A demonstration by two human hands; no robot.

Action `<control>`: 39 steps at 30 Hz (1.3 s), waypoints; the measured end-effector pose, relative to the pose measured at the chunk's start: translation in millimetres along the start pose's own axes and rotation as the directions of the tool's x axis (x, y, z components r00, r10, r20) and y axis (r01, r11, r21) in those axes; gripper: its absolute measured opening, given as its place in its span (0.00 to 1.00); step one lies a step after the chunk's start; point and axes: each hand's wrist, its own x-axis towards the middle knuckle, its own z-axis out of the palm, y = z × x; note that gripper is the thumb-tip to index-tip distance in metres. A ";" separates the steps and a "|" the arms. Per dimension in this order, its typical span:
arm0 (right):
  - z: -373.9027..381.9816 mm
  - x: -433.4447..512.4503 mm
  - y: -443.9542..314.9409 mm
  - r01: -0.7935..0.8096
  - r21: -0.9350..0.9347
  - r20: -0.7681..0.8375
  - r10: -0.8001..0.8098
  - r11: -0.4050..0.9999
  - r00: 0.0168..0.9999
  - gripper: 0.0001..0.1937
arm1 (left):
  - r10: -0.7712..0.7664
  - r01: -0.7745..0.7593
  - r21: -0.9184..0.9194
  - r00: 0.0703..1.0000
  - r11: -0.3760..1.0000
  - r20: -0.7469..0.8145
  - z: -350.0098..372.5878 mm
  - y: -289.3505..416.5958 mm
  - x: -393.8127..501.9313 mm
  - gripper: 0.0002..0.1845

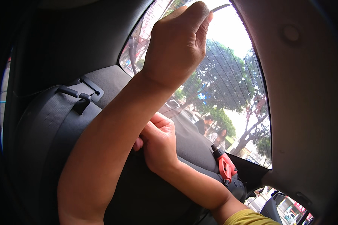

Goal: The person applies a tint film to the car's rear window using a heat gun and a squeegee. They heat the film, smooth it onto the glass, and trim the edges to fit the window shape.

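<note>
My left hand [177, 45] is raised in front of the upper part of a car's rear window [228, 76], its back towards me. Between its thumb and fingers it pinches a thin grey strip [221, 7] that sticks out to the right near the window's top edge. Lower down, my right hand [160, 140] is bent in behind my left forearm, above the rear seat and near the parcel shelf [194, 135]. Its fingers are curled and partly hidden, so I cannot tell whether they hold anything. A red and black heat gun [226, 166] lies at the shelf's right end, beside the window's lower corner.
The grey rear seat back [45, 121] stands at the left, with a seat belt [84, 87] running through its guide. The roof lining [298, 98] curves along the right. Thin heating lines cross the glass. Outside are trees and people. A side window [290, 208] shows at the lower right.
</note>
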 end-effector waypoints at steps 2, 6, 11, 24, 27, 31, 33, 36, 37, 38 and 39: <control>0.4 0.5 0.3 0.006 0.011 0.007 -0.006 1.000 1.000 0.08 | -0.069 0.063 -0.074 0.994 0.995 -0.080 6.1 1.1 4.0 0.04; -0.3 0.3 0.4 0.013 0.002 0.013 -0.013 1.000 1.000 0.08 | 0.007 -0.082 -0.187 0.928 0.979 -0.372 6.1 18.8 34.9 0.08; -0.7 0.4 0.3 0.013 -0.014 0.016 -0.013 1.000 1.000 0.09 | -0.318 0.110 -0.502 0.881 0.858 -0.349 3.2 47.5 49.2 0.10; 1.5 0.3 -0.7 0.018 -0.004 0.021 -0.018 1.000 1.000 0.07 | 0.102 -0.117 -0.119 0.988 0.986 -0.119 5.3 -3.2 16.9 0.07; 2.6 0.0 -1.5 0.012 -0.007 0.006 -0.012 1.000 1.000 0.07 | -0.025 0.005 -0.267 0.997 0.964 -0.071 1.4 -1.0 19.3 0.07; 2.8 -0.1 -1.8 -0.002 -0.022 -0.027 0.002 1.000 1.000 0.08 | -0.187 0.167 -0.448 0.982 0.879 -0.002 -3.6 4.5 23.8 0.08; 2.5 0.3 -1.7 0.004 -0.020 -0.009 -0.004 1.000 1.000 0.07 | -0.248 0.228 -0.513 0.968 0.828 0.029 -5.4 7.5 26.8 0.08; 1.5 0.4 -1.4 0.011 -0.023 0.019 -0.010 1.000 1.000 0.07 | -0.309 0.286 -0.586 0.949 0.758 0.063 -8.5 11.0 31.3 0.09; 1.3 0.3 -1.2 0.010 -0.025 0.016 -0.009 1.000 1.000 0.07 | -0.327 0.304 -0.606 0.942 0.735 0.076 -10.0 11.5 32.6 0.10; 1.2 0.4 -1.3 0.013 -0.018 0.020 -0.013 1.000 1.000 0.07 | -0.342 0.318 -0.625 0.936 0.713 0.086 -11.1 12.2 34.2 0.10; 1.1 0.4 -1.5 0.005 -0.032 0.012 -0.005 0.999 1.000 0.07 | -0.357 0.333 -0.645 0.929 0.688 0.099 -11.8 12.6 35.7 0.10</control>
